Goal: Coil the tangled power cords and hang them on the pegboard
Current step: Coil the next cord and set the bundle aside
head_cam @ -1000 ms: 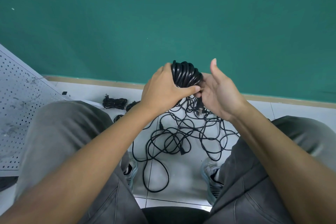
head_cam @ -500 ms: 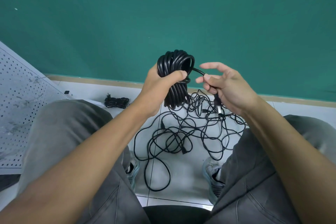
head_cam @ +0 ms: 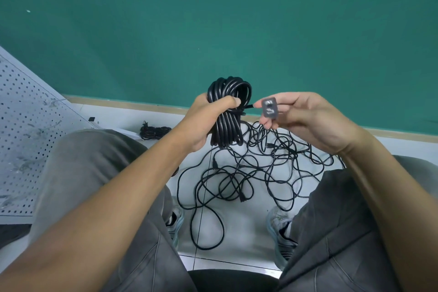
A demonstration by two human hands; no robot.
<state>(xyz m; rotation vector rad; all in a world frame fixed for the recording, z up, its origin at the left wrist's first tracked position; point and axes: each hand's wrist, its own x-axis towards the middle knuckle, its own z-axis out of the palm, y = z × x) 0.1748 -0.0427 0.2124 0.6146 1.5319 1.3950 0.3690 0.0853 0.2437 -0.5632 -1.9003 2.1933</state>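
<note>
My left hand [head_cam: 208, 121] grips a thick black coiled cord [head_cam: 228, 116] held upright in front of the green wall, thumb across its middle. My right hand [head_cam: 305, 121] pinches the cord's grey plug end [head_cam: 269, 106], its socket face turned toward me, just right of the coil. A short stretch of cord runs from the plug into the coil. Below, a tangle of thin black cords [head_cam: 248, 173] lies spread on the white floor between my knees. A white pegboard [head_cam: 26, 130] lies at the left.
A small bundled black cord [head_cam: 155, 131] lies on the floor by the pegboard's far corner. My grey-trousered legs and shoes [head_cam: 176, 220] flank the tangle. A green wall with a tan baseboard [head_cam: 142, 104] closes the far side.
My right hand has pulled the plug end out to the right of the coil and turned its face toward me. The coil stays in my left hand, slightly lower.
</note>
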